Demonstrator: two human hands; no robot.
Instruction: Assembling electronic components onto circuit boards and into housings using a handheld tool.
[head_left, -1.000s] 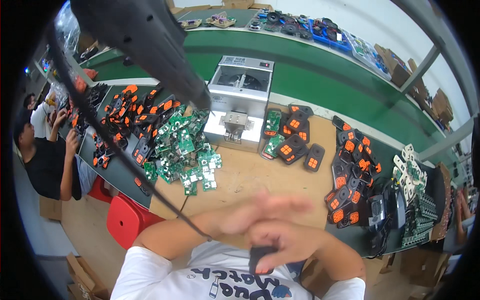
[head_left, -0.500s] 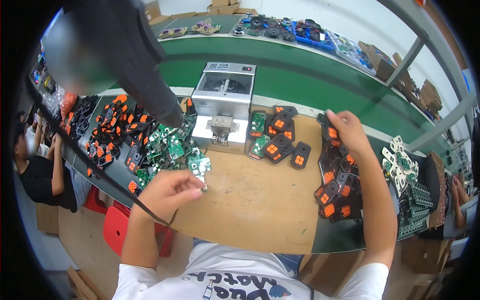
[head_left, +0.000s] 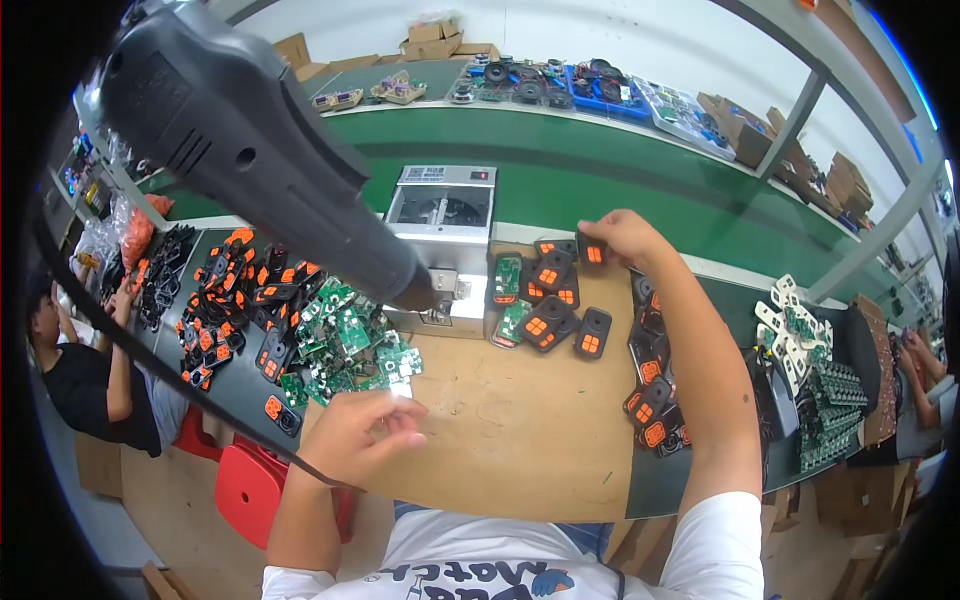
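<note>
My right hand [head_left: 628,238] pinches a black remote casing [head_left: 592,250] with orange buttons at the back right of the tan mat [head_left: 480,420]. Just left of it lie several like casings [head_left: 552,270], two of them showing green circuit boards [head_left: 507,278]. Above the mat's left front, my left hand [head_left: 362,436] hovers empty with loosely curled fingers, thumb apart from them. Closest to it is a heap of green circuit boards [head_left: 345,335]. A dark electric screwdriver [head_left: 270,150] hangs over the left side, its tip before the silver screw feeder [head_left: 445,205] and hiding part of it.
More orange-buttoned casings lie heaped at left [head_left: 225,300] and at right [head_left: 655,400]. White panels [head_left: 785,320] and stacked boards [head_left: 832,410] stand farther right. A cable [head_left: 150,365] crosses the left side. A co-worker [head_left: 85,380] sits beyond a red stool [head_left: 250,495].
My right hand has carried a casing leftward from the right-hand pile to the back of the mat. The screwdriver appears lower and farther right as the view shifts. My left hand stays near the boards.
</note>
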